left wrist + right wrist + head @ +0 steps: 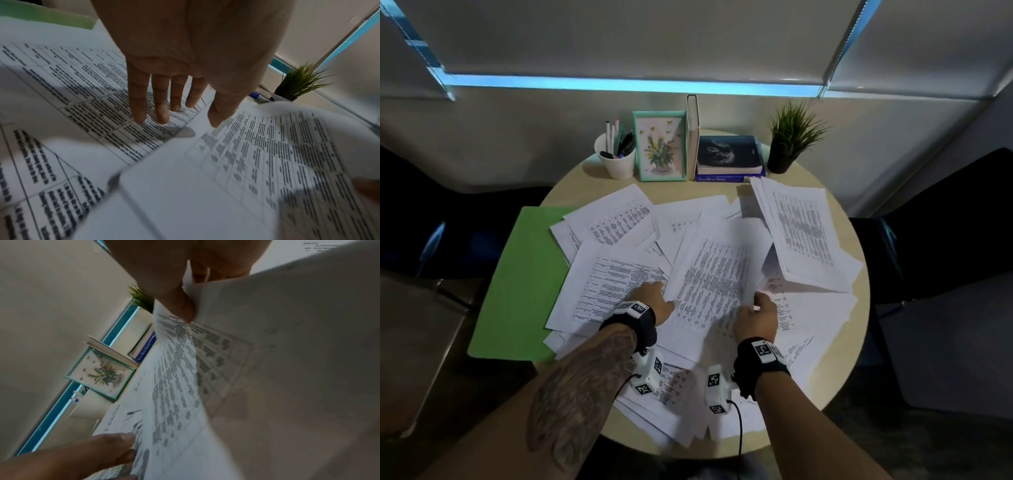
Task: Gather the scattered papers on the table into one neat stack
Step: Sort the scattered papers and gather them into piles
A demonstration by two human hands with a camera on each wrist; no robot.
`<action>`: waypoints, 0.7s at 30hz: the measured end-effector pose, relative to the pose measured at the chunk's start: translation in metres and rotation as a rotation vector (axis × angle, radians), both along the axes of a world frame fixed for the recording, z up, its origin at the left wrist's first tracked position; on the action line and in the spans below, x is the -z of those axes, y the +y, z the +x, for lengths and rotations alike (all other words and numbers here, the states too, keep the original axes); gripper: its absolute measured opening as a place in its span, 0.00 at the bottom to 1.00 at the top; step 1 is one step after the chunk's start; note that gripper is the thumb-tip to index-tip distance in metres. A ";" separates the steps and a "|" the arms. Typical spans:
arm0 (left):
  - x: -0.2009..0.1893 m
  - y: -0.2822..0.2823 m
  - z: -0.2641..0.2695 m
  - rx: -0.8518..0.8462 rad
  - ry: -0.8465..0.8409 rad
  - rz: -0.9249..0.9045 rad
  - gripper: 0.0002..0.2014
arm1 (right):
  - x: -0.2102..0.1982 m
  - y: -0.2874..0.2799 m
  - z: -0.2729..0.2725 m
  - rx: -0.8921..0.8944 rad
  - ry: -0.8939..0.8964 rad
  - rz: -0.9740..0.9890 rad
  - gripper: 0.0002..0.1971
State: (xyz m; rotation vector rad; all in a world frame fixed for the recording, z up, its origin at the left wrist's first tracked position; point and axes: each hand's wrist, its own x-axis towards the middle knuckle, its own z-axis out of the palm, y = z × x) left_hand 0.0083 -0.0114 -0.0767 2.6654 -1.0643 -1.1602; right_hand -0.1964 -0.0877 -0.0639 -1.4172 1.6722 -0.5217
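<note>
Many white printed sheets [619,284] lie scattered and overlapping across the round table [835,377]. My right hand [756,301] pinches the near right edge of one printed sheet [715,274] between thumb and fingers and lifts it. In the right wrist view, that hand [191,309] has its thumb on top of the curling sheet [185,369]. My left hand [666,298] lies with straight fingers [141,113] on a table-printed page [92,97], its thumb at the lifted sheet's [257,154] left edge. A thicker bundle of papers [804,233] lies at the right.
A green folder [524,274] sticks out from under the papers at the left, past the table's edge. Along the back stand a white cup of pens [616,161], a framed flower picture [661,147], books [729,157] and a potted plant [791,137]. Dark chairs flank the table.
</note>
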 end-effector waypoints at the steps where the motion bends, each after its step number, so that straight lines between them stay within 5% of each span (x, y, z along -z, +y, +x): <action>1: 0.001 0.000 0.000 0.002 0.002 0.013 0.34 | 0.000 -0.001 -0.001 0.000 0.002 -0.002 0.14; 6: -0.002 -0.001 0.000 -0.029 0.026 0.005 0.34 | -0.006 -0.005 -0.008 -0.070 0.030 0.055 0.12; 10: 0.003 -0.002 0.003 -0.194 0.123 -0.126 0.28 | -0.008 -0.011 -0.010 -0.028 -0.110 0.118 0.11; 13: -0.001 -0.008 0.005 -0.498 0.346 -0.361 0.17 | -0.012 -0.018 -0.011 0.005 -0.245 0.155 0.10; 16: -0.013 -0.016 0.005 -0.675 0.583 -0.471 0.20 | -0.020 -0.029 -0.014 -0.048 -0.302 0.158 0.09; 21: -0.025 -0.049 0.008 -0.700 0.583 -0.567 0.17 | -0.022 -0.049 -0.036 -0.270 -0.141 0.173 0.04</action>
